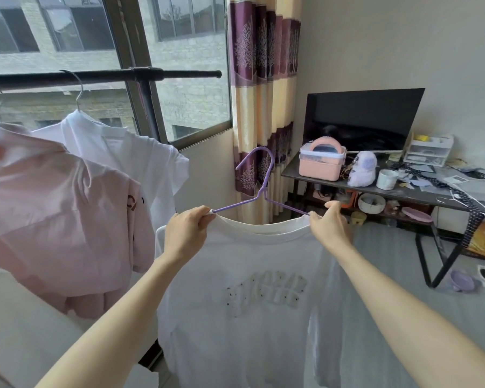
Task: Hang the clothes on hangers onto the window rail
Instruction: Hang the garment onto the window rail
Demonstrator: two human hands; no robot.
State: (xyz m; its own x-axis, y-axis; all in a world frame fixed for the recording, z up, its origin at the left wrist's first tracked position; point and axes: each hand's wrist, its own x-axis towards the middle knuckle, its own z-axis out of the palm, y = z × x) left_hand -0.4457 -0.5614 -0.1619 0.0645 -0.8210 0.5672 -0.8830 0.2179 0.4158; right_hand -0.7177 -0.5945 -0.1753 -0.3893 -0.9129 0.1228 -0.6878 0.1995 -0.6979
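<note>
Hands (184, 233) (329, 226) grip white T-shirt (249, 317), lettering unreadable.

Up and left of my left hand (186, 231), the window rail (179, 74) shows a bare stretch out to its end. The white shirt (129, 152) and pink garment (53, 203) crowd its far left; the curtain (263, 107) hangs behind my right hand (329, 224).

Soft daylight from window (179, 79); wide-angle edge bending.
</note>
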